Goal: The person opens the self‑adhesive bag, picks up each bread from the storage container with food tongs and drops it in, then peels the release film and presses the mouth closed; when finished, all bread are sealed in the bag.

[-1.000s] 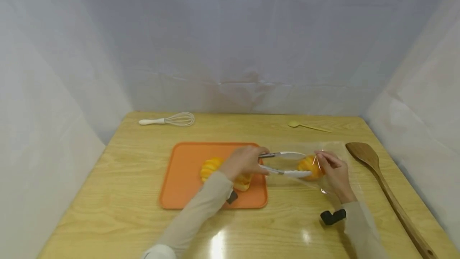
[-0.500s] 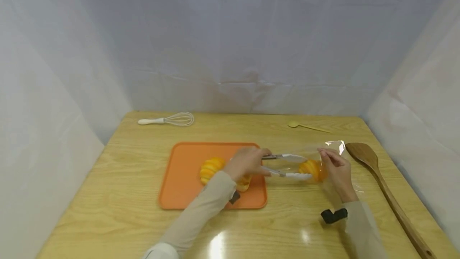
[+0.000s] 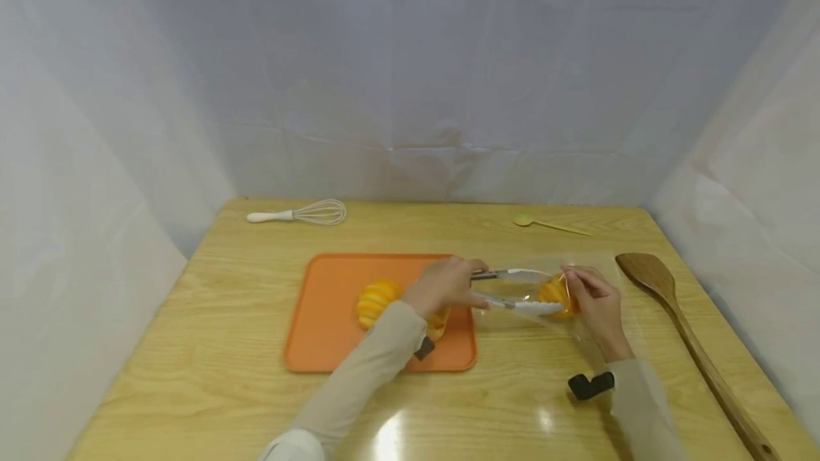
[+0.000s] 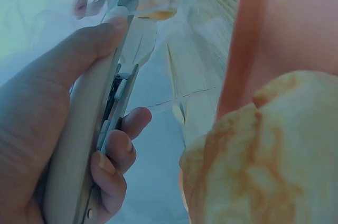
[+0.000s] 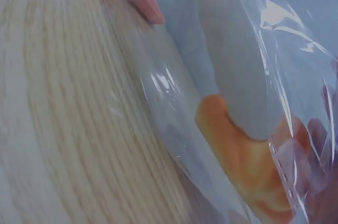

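My left hand grips a pair of tongs, its thumb along one arm and fingers curled round the handle. The pale tips reach into a clear plastic bag, on either side of an orange-yellow bread roll. In the right wrist view a tip lies against the roll. My right hand pinches the bag's film beside the roll. Below my left forearm, a striped roll and a partly hidden second bread piece lie on the orange tray.
A whisk lies at the back left of the table. At the back right is a small yellow spoon. A long wooden spatula runs down the right side. White sheeting encloses the table.
My left hand and the tongs have shifted slightly right, pushing deeper along the bag. My right hand moved a little right, then back left, and the film shifted with it.
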A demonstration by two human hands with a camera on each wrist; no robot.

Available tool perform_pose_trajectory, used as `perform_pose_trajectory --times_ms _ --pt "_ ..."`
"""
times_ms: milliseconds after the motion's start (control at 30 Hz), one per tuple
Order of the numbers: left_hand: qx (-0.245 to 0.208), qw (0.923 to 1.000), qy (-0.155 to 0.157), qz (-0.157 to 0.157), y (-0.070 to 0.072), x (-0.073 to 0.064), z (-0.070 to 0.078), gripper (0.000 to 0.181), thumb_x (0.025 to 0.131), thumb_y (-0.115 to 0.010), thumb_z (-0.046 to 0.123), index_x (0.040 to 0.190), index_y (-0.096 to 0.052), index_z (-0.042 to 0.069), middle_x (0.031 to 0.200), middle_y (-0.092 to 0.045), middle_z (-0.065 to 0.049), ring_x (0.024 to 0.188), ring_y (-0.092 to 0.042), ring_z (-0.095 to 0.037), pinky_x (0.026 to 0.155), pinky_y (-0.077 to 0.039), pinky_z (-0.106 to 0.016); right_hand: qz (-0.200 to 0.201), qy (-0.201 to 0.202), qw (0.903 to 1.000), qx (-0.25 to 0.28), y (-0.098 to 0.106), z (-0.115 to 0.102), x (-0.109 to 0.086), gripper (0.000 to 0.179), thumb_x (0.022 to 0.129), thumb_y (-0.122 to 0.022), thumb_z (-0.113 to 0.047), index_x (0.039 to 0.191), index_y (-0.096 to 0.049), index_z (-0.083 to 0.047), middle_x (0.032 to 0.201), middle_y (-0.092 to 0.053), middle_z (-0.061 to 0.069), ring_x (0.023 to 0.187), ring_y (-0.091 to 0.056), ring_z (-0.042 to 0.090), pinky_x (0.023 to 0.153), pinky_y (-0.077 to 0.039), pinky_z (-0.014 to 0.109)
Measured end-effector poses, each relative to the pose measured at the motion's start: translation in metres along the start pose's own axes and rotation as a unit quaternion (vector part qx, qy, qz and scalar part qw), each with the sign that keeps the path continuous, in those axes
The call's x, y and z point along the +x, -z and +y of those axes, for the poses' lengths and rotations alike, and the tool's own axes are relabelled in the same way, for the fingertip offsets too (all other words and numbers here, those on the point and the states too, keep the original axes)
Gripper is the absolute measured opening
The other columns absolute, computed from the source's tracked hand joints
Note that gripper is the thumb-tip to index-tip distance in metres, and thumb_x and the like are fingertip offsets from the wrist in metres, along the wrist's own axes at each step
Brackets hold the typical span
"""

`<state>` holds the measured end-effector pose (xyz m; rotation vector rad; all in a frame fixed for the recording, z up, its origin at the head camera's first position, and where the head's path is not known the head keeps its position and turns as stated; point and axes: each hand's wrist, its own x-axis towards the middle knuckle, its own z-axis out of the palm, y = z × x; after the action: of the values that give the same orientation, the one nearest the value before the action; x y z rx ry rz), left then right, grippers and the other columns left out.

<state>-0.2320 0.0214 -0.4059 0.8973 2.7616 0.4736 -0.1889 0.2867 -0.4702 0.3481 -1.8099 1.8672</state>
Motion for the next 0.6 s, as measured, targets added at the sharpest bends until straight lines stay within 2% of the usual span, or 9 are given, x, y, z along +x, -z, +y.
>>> perform_pose_trajectory --times_ms 100,267,600 --pt "0.018 0.9998 0.0 -0.002 0.0 0.003 0.005 0.064 0.078 -0.079 0.049 0.133 -0.059 0.021 0.111 -0.071 0.001 0.084 -0.063 -0.011 0.068 -0.052 -0.028 0.002 0.016 0.9995 0.028 -0.001 0.001 0.001 0.031 0.092 -0.052 0.015 0.1 -0.076 -0.003 0.097 -0.072 -0.005 0.096 -0.064 0.002 0.083 -0.051 0.01" --pt "0.039 0.9992 -0.006 -0.005 0.0 0.006 0.01 0.064 0.078 -0.078 0.049 0.133 -0.059 0.021 0.115 -0.07 0.001 0.091 -0.065 -0.013 0.074 -0.054 -0.03 -0.01 0.035 0.9976 0.059 -0.005 0.002 0.003 0.034 0.092 -0.052 0.016 0.1 -0.077 -0.006 0.099 -0.072 -0.003 0.097 -0.064 0.003 0.083 -0.05 0.01" --pt "0.055 0.9985 0.005 -0.002 -0.01 0.01 0.014 0.07 0.078 -0.078 0.052 0.136 -0.057 0.019 0.117 -0.071 -0.001 0.093 -0.068 -0.015 0.076 -0.056 -0.029 0.017 -0.018 0.9992 0.03 -0.007 0.003 0.0 0.032 0.092 -0.053 0.013 0.096 -0.078 -0.007 0.096 -0.071 -0.006 0.095 -0.064 0.003 0.084 -0.05 0.01"
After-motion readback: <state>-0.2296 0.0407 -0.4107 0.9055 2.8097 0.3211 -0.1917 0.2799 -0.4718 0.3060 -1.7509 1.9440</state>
